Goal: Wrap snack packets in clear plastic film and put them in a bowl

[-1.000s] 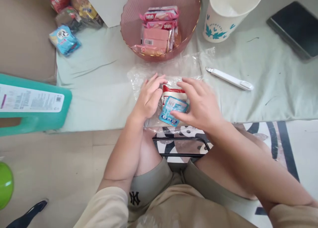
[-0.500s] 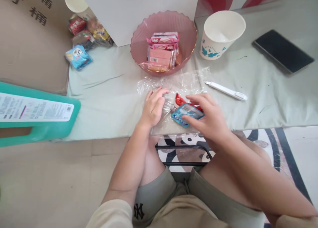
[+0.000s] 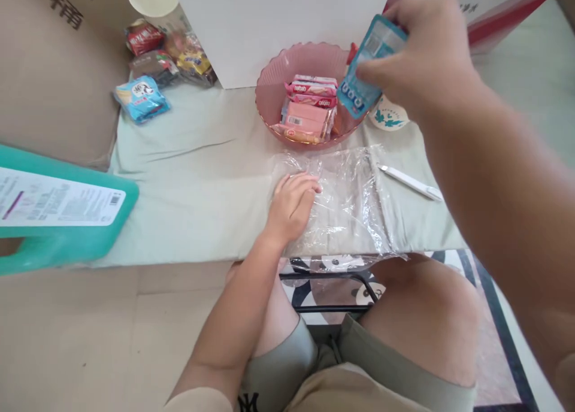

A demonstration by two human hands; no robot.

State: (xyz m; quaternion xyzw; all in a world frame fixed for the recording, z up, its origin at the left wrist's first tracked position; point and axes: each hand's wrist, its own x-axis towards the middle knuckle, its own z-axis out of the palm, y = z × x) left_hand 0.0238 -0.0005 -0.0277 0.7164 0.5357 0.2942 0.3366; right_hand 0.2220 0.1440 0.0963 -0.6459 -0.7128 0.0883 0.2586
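Note:
My right hand (image 3: 426,55) is raised high near the camera, closed on a blue snack packet (image 3: 369,64) with a red packet partly hidden behind it. They hang above the right rim of a pink bowl (image 3: 269,91) that holds several pink wafer packs (image 3: 309,103). My left hand (image 3: 291,205) rests with curled fingers on a clear plastic bag (image 3: 348,202) lying flat on the pale green cloth, pressing its left edge down.
A white utility knife (image 3: 411,182) lies right of the bag. A paper cup (image 3: 389,117) stands behind my right hand. More snack packets (image 3: 141,97) sit at the back left by a cardboard box (image 3: 54,70). A teal jug (image 3: 58,214) lies at the left. A white box (image 3: 278,23) stands behind the bowl.
My right hand lifted the blue and red packets off the plastic bag and carried them up toward the bowl. My left hand stayed on the bag. The view tilted upward.

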